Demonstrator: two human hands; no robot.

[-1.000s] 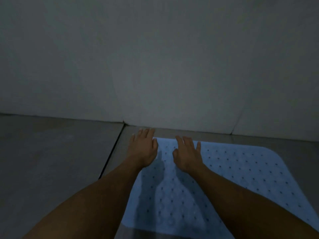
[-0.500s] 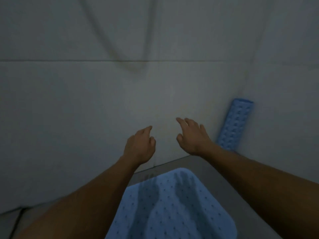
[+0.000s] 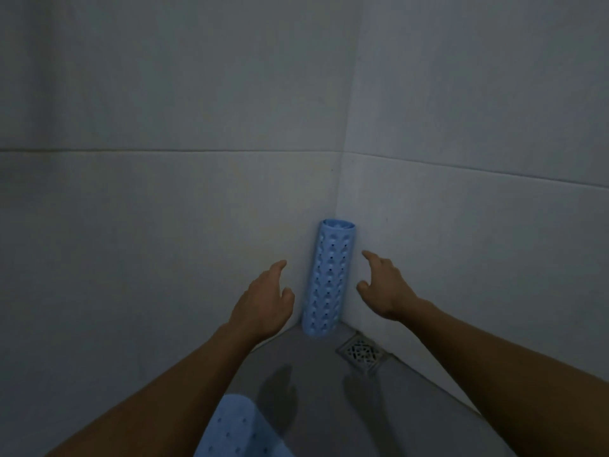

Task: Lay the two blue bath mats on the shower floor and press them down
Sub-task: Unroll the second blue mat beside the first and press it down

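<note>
Flat blue mat (image 3: 235, 430) lies on the floor at my left forearm. My left hand (image 3: 263, 305) hovers open and empty, just left of the rolled blue mat (image 3: 328, 282) standing upright in the corner; my right hand (image 3: 384, 285), fingers loose, empty, flanks it above the floor drain (image 3: 361, 352).

- Rolled mat (image 3: 329, 280), centre of my view: light blue, rows of small dark holes.
- Flat mat (image 3: 234, 427), bottom edge: same blue, dotted.
- Wall tiles (image 3: 164, 206): pale grey-white.
- Floor (image 3: 316, 384): grey.
- Drain grate (image 3: 362, 352): silver lattice.
</note>
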